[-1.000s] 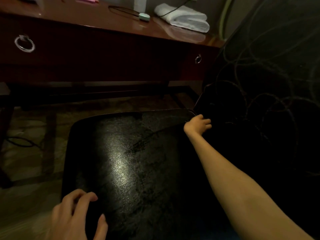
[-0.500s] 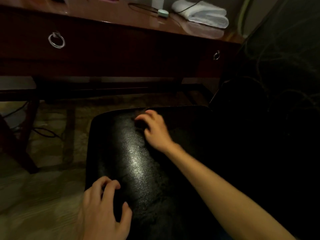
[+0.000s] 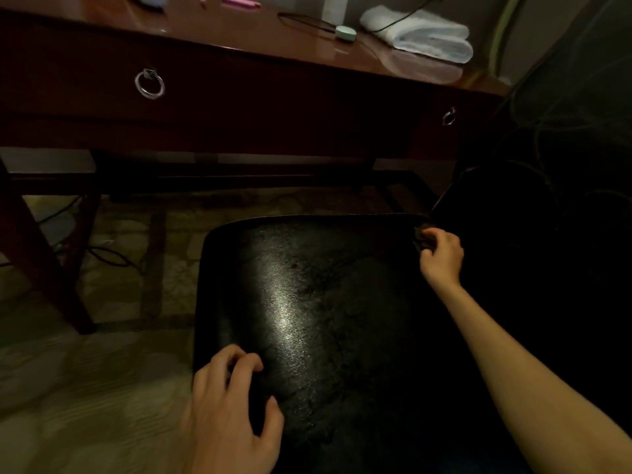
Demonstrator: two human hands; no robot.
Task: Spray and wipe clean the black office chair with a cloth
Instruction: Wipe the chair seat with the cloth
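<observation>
1. The black chair seat [image 3: 325, 302] sits low in the middle, just in front of the desk [image 3: 239, 97]. It looks shiny, bumpy and a bit slippery. It is likely soft on top but heavy to move (best held by its edges).
2. The right hand [image 3: 441, 254] is at the far right corner, fingers curled tight on a small dark lump [image 3: 421, 239]. It may be the cloth, but it is too dark to tell.
3. The left hand [image 3: 232, 405] rests on the near left edge, fingers apart and bent, holding nothing.
4. A white towel [image 3: 420, 32] lies up on the desk, well apart from the chair.
</observation>
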